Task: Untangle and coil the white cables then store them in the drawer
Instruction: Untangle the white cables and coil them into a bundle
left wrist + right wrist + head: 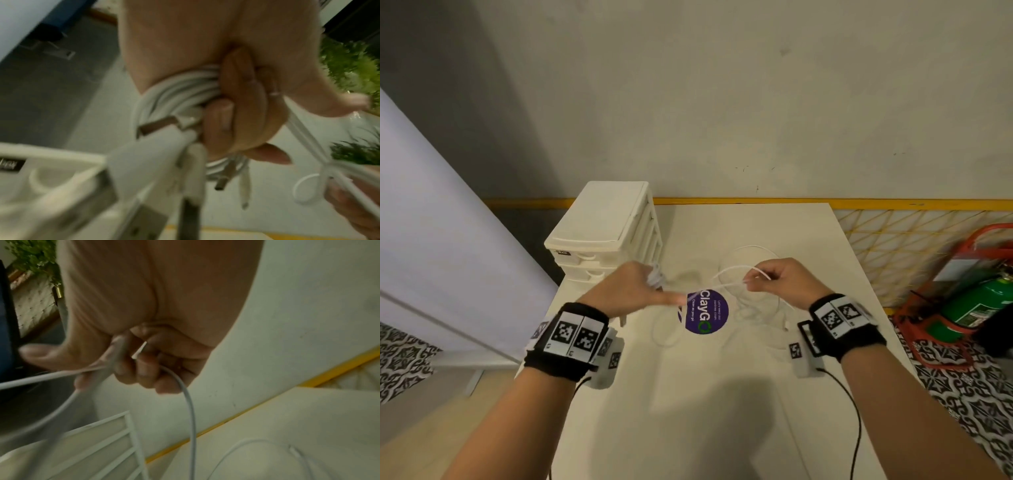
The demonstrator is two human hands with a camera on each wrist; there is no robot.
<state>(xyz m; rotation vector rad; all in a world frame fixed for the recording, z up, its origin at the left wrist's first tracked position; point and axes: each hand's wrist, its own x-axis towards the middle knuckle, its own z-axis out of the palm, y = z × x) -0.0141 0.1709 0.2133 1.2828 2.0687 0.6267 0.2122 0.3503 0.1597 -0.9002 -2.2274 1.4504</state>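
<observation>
My left hand (635, 287) grips a bundle of coiled white cables (180, 91) above the table, with several USB plugs (158, 125) sticking out of the fist. A strand runs from that hand across to my right hand (774, 277), which pinches a loop of white cable (739, 270) between thumb and fingers (144, 369). More loose white cable (753, 308) lies in loops on the table under and beyond the right hand. The white drawer unit (606, 233) stands at the table's back left corner, just behind my left hand; its drawers look closed.
A round purple sticker (707, 313) marks the middle of the white table (722, 428). A yellow mesh fence (893, 246) and a green fire extinguisher (976, 301) in a red stand are to the right. A wall rises behind.
</observation>
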